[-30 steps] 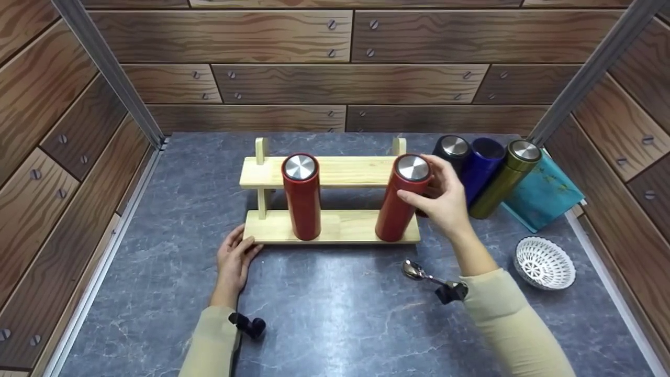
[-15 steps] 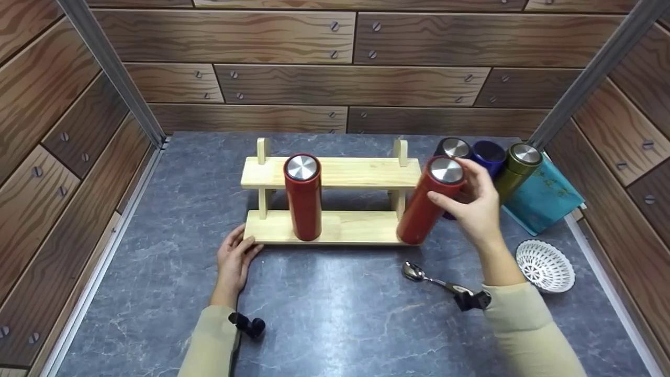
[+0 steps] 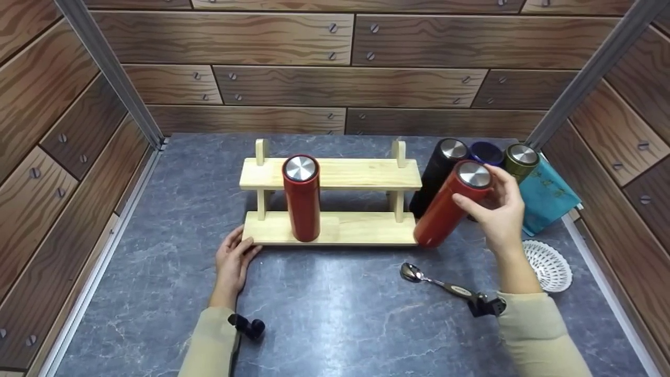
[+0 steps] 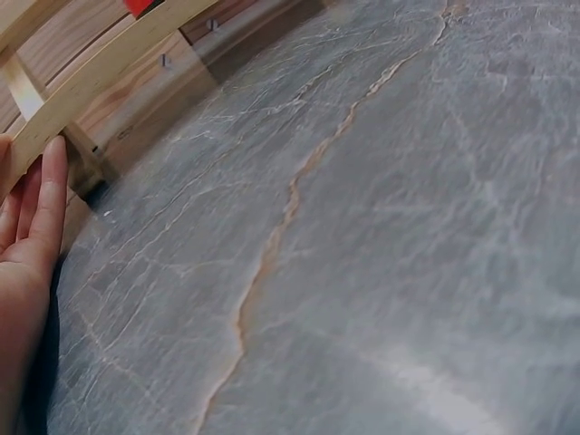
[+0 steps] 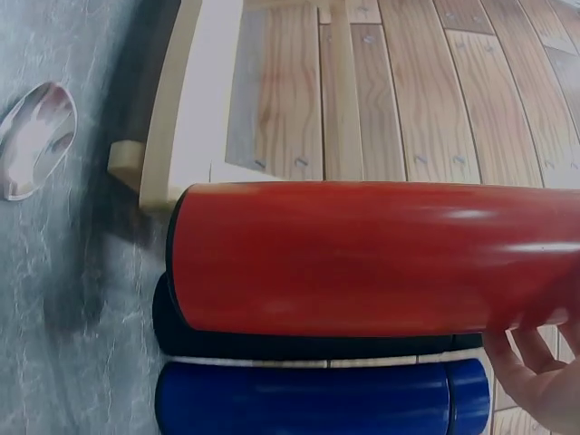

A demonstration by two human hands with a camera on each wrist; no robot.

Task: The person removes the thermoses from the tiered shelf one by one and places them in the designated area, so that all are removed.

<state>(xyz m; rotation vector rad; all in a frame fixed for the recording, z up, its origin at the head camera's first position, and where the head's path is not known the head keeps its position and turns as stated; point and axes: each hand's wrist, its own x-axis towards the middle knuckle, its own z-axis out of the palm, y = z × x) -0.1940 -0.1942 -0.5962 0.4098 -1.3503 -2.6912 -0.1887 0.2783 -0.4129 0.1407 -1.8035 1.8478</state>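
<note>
Left hand (image 3: 233, 262) pinches the wooden rack (image 3: 366, 173); right hand (image 3: 502, 220), pinching one red flask (image 3: 445, 212), should hold it upright.

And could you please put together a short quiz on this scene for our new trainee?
1. Multiple choice: which holds the red flask nearer the spoon? A) the left hand; B) the right hand; C) neither.
2. True or false: the left hand touches the wooden rack.
3. Fill in the blank: the other red flask stands on the rack's ____ shelf.

Key: 1. B; 2. true; 3. lower.
</note>
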